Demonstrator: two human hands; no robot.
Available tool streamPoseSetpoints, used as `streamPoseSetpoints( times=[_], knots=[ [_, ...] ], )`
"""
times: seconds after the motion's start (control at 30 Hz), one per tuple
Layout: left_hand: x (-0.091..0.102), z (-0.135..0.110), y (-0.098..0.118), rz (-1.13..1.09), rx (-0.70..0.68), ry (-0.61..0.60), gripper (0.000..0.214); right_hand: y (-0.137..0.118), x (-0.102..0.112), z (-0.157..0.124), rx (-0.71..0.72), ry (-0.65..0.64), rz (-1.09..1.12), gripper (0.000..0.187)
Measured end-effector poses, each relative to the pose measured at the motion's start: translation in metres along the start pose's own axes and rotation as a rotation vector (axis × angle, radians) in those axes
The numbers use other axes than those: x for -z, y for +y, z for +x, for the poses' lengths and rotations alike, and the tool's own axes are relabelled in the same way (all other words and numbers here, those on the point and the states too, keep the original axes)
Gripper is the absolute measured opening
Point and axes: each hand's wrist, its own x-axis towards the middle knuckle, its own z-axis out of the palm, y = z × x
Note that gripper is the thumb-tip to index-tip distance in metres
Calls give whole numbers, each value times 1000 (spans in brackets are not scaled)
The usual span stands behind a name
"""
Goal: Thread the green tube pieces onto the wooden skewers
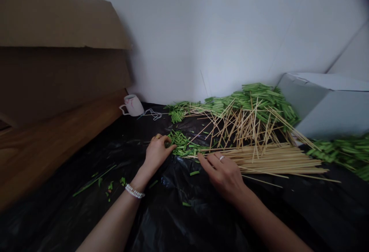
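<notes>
My left hand (159, 150), with a beaded bracelet at its wrist, is at the left edge of a loose pile of short cut green stalk pieces (183, 144). Its fingers curve and the thumb stands apart, with nothing visible between them. On the other side of the pile, my right hand (223, 173) reaches out with extended fingers, beside the left ends of a bundle of wooden skewers (276, 160). No object shows in its grasp. Behind it, more skewers (242, 127) lie crisscrossed against a heap of green stalk pieces (263, 98) lined up in rows.
Black plastic sheeting (170, 221) covers the work surface, with stray green bits (109, 186) on the left. A white mug (133, 105) stands beside tangled string (154, 113). A cardboard box (66, 67) rises at left, a pale box (323, 98) at right, near more green pieces (346, 152).
</notes>
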Motion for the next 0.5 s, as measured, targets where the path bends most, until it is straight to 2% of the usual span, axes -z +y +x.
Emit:
streamPoseSetpoints(
  times=[0.13,0.3,0.4,0.5],
  knots=[
    [-2,2,1,-113,-74,-75,10,0,-1,-1,-11,-6,12,38],
    [4,-2,3,-32,-5,-47,14,3,-3,0,-15,-17,40,39],
    [6,-3,3,-14,50,-92,10,4,-4,0,-12,3,11,36],
    [4,-3,2,-36,43,-111,6,5,-3,-1,-25,-10,-36,36]
  ],
)
